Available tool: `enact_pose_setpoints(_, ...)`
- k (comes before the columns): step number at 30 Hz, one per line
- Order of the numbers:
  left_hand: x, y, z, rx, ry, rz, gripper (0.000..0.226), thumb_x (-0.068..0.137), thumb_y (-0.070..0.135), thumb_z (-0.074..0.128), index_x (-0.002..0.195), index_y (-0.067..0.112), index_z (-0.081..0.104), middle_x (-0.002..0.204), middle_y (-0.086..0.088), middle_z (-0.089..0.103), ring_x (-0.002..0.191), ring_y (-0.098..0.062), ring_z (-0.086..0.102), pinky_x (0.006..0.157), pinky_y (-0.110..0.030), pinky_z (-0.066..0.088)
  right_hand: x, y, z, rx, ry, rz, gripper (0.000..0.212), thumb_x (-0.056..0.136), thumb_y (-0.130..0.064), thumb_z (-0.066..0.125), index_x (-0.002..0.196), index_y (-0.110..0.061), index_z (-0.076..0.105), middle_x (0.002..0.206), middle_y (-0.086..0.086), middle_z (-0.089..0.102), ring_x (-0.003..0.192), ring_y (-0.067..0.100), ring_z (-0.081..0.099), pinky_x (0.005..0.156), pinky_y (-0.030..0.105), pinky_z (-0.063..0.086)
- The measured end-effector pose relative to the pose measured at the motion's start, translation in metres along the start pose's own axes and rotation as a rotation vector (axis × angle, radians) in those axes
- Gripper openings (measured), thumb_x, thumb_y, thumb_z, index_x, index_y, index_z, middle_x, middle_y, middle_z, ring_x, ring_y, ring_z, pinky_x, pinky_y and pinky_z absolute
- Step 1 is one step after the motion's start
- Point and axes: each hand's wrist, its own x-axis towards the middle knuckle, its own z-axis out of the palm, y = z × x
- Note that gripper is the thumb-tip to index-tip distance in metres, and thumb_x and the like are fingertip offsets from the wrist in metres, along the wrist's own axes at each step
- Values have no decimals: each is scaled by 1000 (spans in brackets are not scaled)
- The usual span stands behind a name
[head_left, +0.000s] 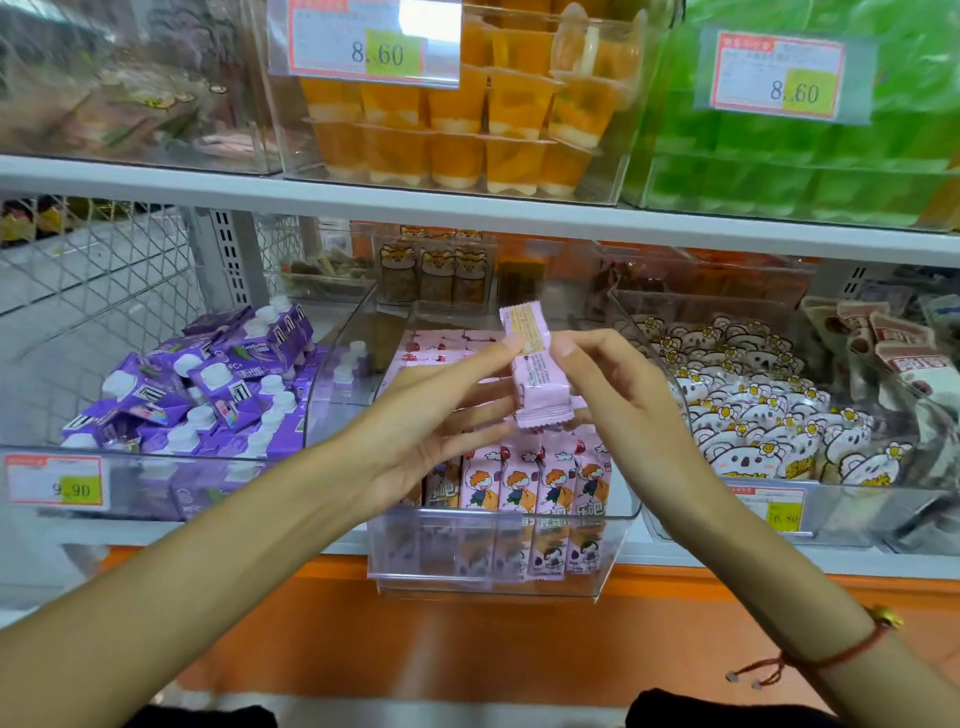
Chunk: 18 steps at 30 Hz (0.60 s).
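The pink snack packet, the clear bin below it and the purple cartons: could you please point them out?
pink snack packet (540, 387): head view, its pale back face.
clear bin (488, 582): head view, its front wall.
purple cartons (244, 384): head view, a carton mid-pile.

Print on the pink packet (540, 376) is unreadably small; the top-left bin (130, 78) holds blurred, perhaps wrapped, goods.

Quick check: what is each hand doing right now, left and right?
Left hand: pinches the pink rectangular plastic snack packet between thumb and fingers.
Right hand: pinches the same packet near its top.
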Motion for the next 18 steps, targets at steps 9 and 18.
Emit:
enact_pose_setpoints(9, 1, -5, -12, 320, -50, 308, 45, 80, 22, 71, 124, 21, 61, 118, 8, 69, 109, -4, 64, 90, -17, 51, -5, 2, -3, -28, -109, -61, 39, 89, -26, 61, 126, -28, 49, 114, -8, 61, 101, 1, 60, 89, 21, 50)
enact_pose_setpoints(18, 0, -8, -16, 385, -106, 451, 43, 82, -7, 65, 121, 9, 58, 120, 3, 67, 116, -7, 61, 94, -19, 48, -7, 3, -5, -231, -99, -294, 29, 88, -7, 66, 113, -20, 58, 112, -14, 62, 109, 6, 58, 98, 30, 45)
